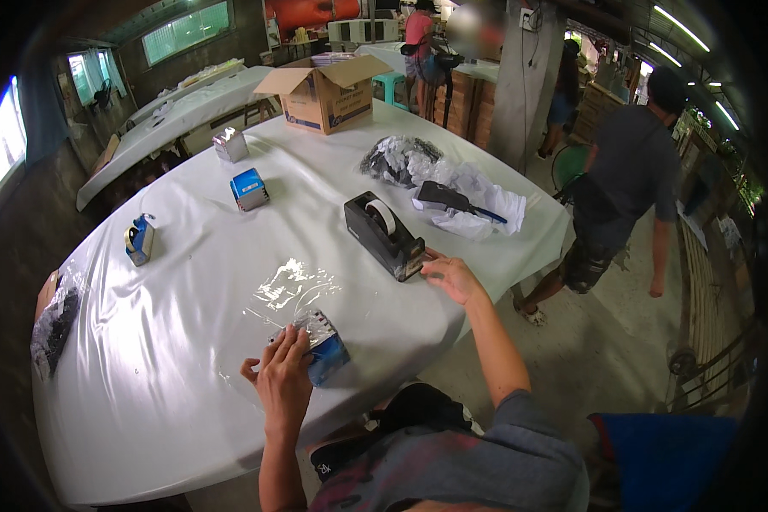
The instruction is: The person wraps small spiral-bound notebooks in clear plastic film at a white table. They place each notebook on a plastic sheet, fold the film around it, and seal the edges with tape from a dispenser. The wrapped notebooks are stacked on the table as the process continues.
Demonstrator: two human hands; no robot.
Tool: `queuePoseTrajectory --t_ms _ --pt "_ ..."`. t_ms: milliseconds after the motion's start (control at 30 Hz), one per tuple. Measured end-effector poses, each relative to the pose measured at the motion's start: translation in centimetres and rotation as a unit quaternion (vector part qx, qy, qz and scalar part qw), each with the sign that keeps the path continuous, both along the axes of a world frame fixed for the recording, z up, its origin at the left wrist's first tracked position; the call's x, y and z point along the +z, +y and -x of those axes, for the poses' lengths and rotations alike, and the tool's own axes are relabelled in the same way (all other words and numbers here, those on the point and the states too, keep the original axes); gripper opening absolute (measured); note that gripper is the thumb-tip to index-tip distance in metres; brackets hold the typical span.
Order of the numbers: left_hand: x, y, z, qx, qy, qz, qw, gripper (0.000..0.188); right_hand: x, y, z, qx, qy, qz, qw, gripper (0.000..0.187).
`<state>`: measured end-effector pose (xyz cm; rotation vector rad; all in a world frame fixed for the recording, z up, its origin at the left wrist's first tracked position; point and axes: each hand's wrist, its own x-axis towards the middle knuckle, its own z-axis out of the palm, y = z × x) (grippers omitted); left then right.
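On the near part of the white-covered table lies a small blue box [328, 362] with clear plastic film [292, 286] over it and spreading past its far side. Across the box's left side rests my left hand [283, 369], fingers together, pressing the film against it. Up and to the right stands a black desktop tape dispenser [384, 236] with a roll of tape in it. My right hand [452, 278] is at the dispenser's front cutting edge, fingertips pinched where the tape end comes off; the tape itself is hardly visible.
Farther off on the table [188, 230] are a blue-topped box [249, 189], a silvery box [229, 145], a blue handheld tape dispenser [140, 240] and an open carton [328, 98]. Crumpled plastic [478, 192] lies at right, dark wrapped bundle [55, 333] at left. A person [627, 171] walks past at right.
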<state>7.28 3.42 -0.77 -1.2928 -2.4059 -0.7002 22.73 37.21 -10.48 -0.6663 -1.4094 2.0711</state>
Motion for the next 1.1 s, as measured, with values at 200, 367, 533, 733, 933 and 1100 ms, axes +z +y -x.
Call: queuePoseTrajectory --t_ms 200,367,533,733,933,1100 --pt "0.2 -0.1 -0.2 -0.007 -0.037 -0.026 0.999 0.037 -0.4 -1.3 -1.7 -0.258 -0.447 -0.546 0.66 0.015" --pt "-0.6 0.0 0.2 -0.021 -0.006 -0.013 1.0 0.038 1.8 -1.3 -2.6 -0.329 -0.323 -0.624 0.63 0.017" --pt "-0.8 0.0 0.3 -0.029 0.011 -0.026 0.999 0.043 6.2 -4.4 0.2 -0.303 -0.132 -0.554 0.764 0.011" --pt "-1.3 -0.3 0.6 -0.045 -0.025 -0.06 0.997 0.071 10.9 -13.9 5.3 -0.081 0.101 -0.234 0.964 0.028" --pt "-2.6 -0.6 1.2 -0.087 -0.115 -0.155 0.977 0.088 12.1 -19.9 7.9 0.096 0.081 -0.052 0.991 0.032" --pt "-3.6 -0.2 1.6 -0.094 -0.111 -0.206 0.968 0.092 10.5 -21.7 9.2 0.129 -0.017 0.026 0.991 0.028"
